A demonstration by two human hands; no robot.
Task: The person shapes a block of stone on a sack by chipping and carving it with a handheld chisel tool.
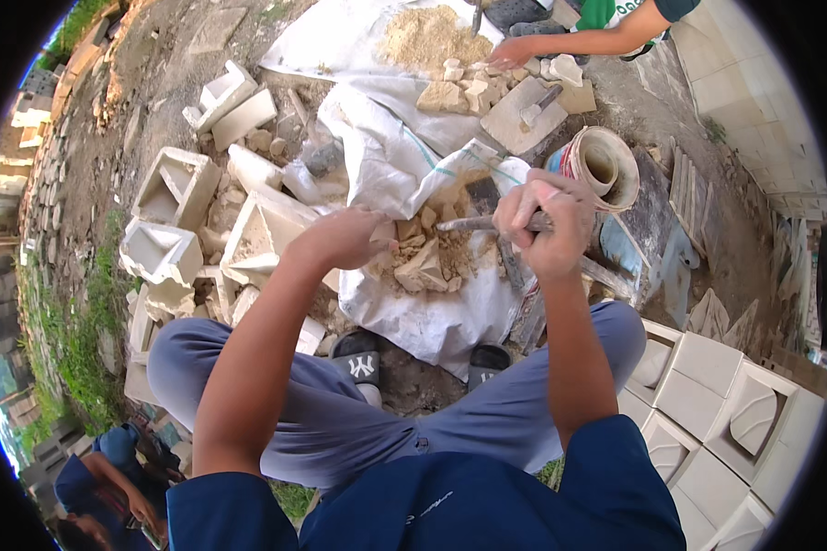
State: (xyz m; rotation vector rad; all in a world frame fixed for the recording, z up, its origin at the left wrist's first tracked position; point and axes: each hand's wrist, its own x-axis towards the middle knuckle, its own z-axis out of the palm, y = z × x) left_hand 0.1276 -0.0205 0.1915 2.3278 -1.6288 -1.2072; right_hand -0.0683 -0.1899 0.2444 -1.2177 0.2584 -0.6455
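My right hand (549, 220) is closed around a grey, tapered, pointed tool (469, 223). Its tip points left over a heap of tan stone chunks and crumbs (423, 266). At the left edge of this heap is my left hand (340, 241), its fingers loosely bent and partly apart, with nothing visible in them. Beneath the rubble lies a crumpled white woven sack (413, 317), spread in front of my feet. Part of the sack is folded up behind the heap.
Hollow cast blocks (176, 188) and broken pieces lie to the left. A round bucket (606, 165) stands right, beside boards. Pale blocks (708, 395) are stacked at lower right. Across from me, another person's hand (513, 52) touches stones beside a sand pile (432, 39). Someone sits at lower left.
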